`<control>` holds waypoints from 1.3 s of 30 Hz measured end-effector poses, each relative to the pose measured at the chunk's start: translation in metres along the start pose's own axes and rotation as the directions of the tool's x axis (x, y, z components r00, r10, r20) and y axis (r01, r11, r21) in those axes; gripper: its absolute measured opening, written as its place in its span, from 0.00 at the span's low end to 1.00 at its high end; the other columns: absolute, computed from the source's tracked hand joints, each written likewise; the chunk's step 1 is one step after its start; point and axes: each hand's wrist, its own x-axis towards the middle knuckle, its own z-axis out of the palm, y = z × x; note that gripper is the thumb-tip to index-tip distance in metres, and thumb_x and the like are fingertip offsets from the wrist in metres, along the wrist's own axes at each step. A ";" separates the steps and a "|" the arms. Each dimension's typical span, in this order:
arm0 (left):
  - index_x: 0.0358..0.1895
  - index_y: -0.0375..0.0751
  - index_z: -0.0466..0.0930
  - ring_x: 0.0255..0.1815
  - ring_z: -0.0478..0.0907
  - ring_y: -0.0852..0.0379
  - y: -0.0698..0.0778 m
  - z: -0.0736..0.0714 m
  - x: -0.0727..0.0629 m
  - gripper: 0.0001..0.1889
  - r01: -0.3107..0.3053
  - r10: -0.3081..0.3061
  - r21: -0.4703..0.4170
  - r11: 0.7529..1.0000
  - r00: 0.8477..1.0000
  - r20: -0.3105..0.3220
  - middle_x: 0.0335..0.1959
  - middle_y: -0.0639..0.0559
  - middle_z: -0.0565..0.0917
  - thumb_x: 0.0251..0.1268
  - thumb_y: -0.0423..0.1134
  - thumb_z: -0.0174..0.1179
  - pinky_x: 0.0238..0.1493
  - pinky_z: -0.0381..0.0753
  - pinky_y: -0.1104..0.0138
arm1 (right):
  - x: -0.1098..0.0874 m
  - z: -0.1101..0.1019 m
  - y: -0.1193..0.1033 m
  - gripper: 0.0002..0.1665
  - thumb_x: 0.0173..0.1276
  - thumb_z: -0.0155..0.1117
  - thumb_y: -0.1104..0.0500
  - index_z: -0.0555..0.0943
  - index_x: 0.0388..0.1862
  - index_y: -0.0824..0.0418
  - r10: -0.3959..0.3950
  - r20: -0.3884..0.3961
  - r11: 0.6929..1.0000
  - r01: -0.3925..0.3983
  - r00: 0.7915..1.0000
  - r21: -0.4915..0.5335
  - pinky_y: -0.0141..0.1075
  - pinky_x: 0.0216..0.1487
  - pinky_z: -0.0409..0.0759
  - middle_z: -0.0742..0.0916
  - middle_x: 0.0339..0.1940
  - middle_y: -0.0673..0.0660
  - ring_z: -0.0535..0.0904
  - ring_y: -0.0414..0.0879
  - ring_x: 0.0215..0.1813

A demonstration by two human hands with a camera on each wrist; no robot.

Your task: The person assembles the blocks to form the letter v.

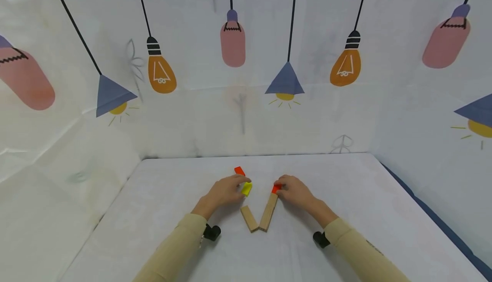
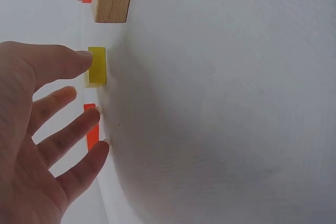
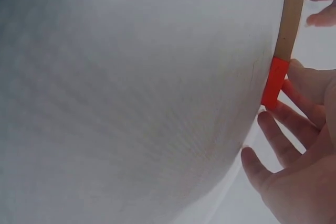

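In the head view, my left hand [image 1: 226, 190] is at a small yellow block [image 1: 247, 189], its fingers at one end and the thumb at the other. The left wrist view has the thumb on the yellow block [image 2: 97, 66]; the index fingertip's contact is unclear. Beyond it lies an orange-red block [image 1: 239, 171], with other fingers of that hand in front of it in the left wrist view. My right hand [image 1: 296, 192] pinches another orange-red block [image 3: 275, 82] at the far end of a long wooden block [image 1: 268, 213]. A shorter wooden block [image 1: 250, 219] meets its near end, forming a V.
White cloth covers the table [image 1: 307, 256]. Behind it hangs a pale backdrop [image 1: 184, 124] printed with lamps. Each wrist wears a small black camera [image 1: 212, 232].
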 end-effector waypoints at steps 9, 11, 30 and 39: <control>0.61 0.61 0.79 0.65 0.75 0.54 0.002 0.002 0.005 0.21 -0.006 0.006 0.051 0.999 1.000 0.013 0.64 0.58 0.79 0.63 0.44 0.64 0.66 0.74 0.51 | 0.000 0.002 0.000 0.15 0.61 0.70 0.63 0.87 0.48 0.62 0.007 -0.015 1.000 -0.007 1.000 0.000 0.47 0.57 0.79 0.87 0.48 0.54 0.82 0.50 0.52; 0.59 0.60 0.80 0.63 0.75 0.55 0.002 0.003 0.005 0.20 -0.009 0.008 0.057 0.998 1.000 0.010 0.62 0.59 0.81 0.63 0.43 0.65 0.65 0.75 0.51 | 0.000 0.003 0.000 0.15 0.61 0.70 0.63 0.87 0.48 0.62 0.012 -0.014 1.000 -0.011 1.000 0.003 0.47 0.57 0.79 0.87 0.48 0.54 0.82 0.50 0.52; 0.45 0.57 0.83 0.42 0.75 0.58 0.000 0.004 0.009 0.12 -0.055 0.061 0.091 0.994 0.997 -0.054 0.49 0.58 0.84 0.58 0.45 0.68 0.44 0.77 0.59 | -0.002 0.002 0.000 0.15 0.62 0.70 0.63 0.87 0.49 0.62 0.013 -0.020 1.000 -0.013 1.000 0.006 0.47 0.58 0.79 0.87 0.48 0.54 0.82 0.50 0.54; 0.42 0.59 0.81 0.37 0.72 0.60 -0.001 0.004 0.010 0.10 -0.056 0.062 0.110 0.992 0.996 -0.056 0.42 0.61 0.83 0.57 0.47 0.67 0.38 0.73 0.62 | -0.001 0.001 -0.001 0.16 0.62 0.70 0.63 0.86 0.50 0.63 0.017 -0.006 1.000 -0.017 1.000 -0.011 0.47 0.60 0.78 0.87 0.49 0.55 0.81 0.51 0.55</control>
